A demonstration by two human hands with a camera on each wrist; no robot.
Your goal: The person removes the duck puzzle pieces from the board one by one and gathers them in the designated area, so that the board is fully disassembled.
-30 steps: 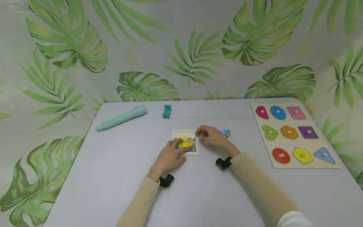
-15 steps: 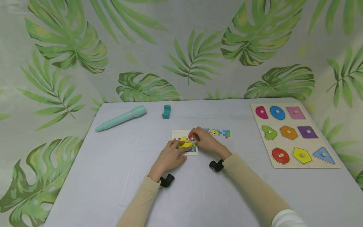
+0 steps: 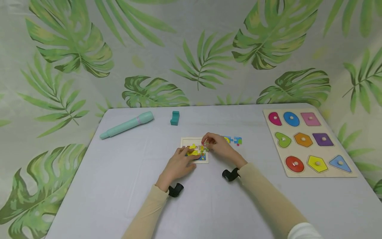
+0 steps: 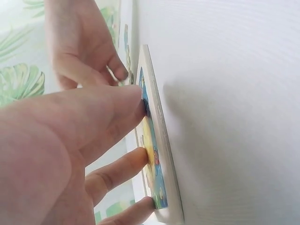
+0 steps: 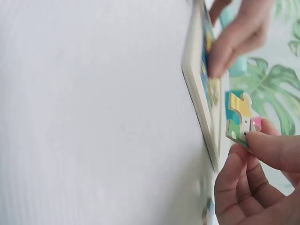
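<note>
A small jigsaw puzzle in a pale wooden tray [image 3: 191, 140] lies flat mid-table, its lower part filled with colourful pieces and a bare strip along the far side. My left hand [image 3: 177, 165] rests on it with fingers spread; in the left wrist view its fingertips touch the picture. Over the tray's right side, my right hand [image 3: 221, 146] pinches a jigsaw piece [image 5: 240, 119] between thumb and fingers. That piece has yellow, green, white and pink parts and is held tilted above the tray, apart from it in the right wrist view.
Loose jigsaw pieces [image 3: 237, 140] lie right of the tray, partly behind my right hand. A shape board with knobs [image 3: 292, 156] is at the far right. A mint-green pen-shaped object [image 3: 126, 125] and a teal block [image 3: 175, 118] lie toward the back.
My right hand has moved left to the tray with the piece, then slightly back right, turning the piece so more of its face shows. The left hand has stayed in place.
</note>
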